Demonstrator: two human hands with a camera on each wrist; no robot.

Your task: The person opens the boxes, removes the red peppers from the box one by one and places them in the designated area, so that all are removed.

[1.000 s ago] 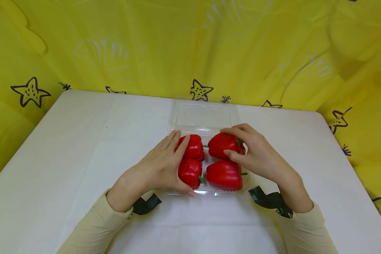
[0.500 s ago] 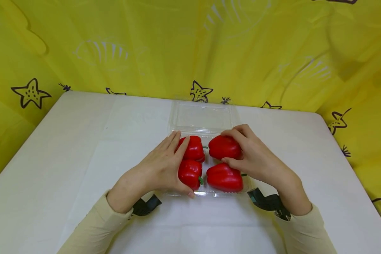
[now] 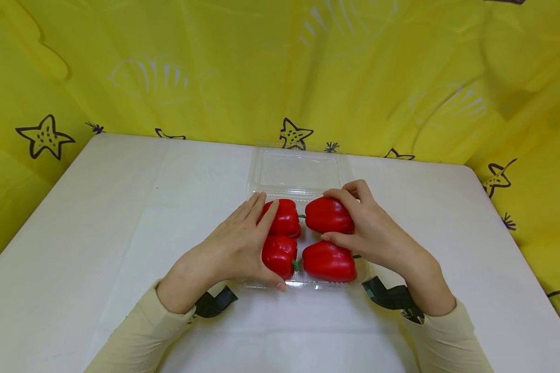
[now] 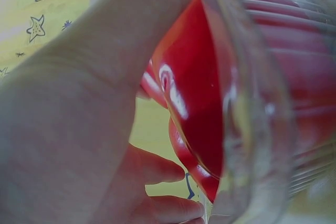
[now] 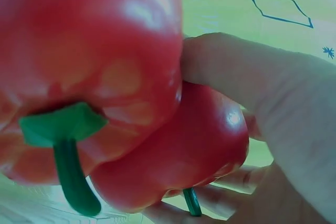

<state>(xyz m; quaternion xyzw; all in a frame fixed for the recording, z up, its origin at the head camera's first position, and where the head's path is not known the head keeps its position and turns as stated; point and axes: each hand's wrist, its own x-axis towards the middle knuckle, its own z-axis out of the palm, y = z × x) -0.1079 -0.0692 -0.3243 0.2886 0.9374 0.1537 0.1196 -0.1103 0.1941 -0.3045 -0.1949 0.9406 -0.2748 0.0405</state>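
Red bell peppers with green stems lie in two rows in a clear plastic clamshell box (image 3: 308, 283). My right hand (image 3: 373, 225) grips the back right pepper (image 3: 329, 215), fingers over its far side and thumb on its near side. Just in front lies the front right pepper (image 3: 330, 261), its stem (image 5: 73, 171) large in the right wrist view. My left hand (image 3: 235, 246) rests with straight, spread fingers along the box's left side, touching the back left pepper (image 3: 284, 217) and the front left pepper (image 3: 280, 255). The left wrist view shows red peppers (image 4: 194, 87) beside the clear box wall.
The box's transparent lid (image 3: 301, 168) lies folded back behind the peppers. A white-covered table (image 3: 98, 233) spreads around the box. A yellow curtain (image 3: 242, 77) with starfish and fish drawings hangs at the back and sides.
My right thumb has slid from the top of the back right pepper to its near side, and the hand now covers that pepper's stem end. The left hand stays put.
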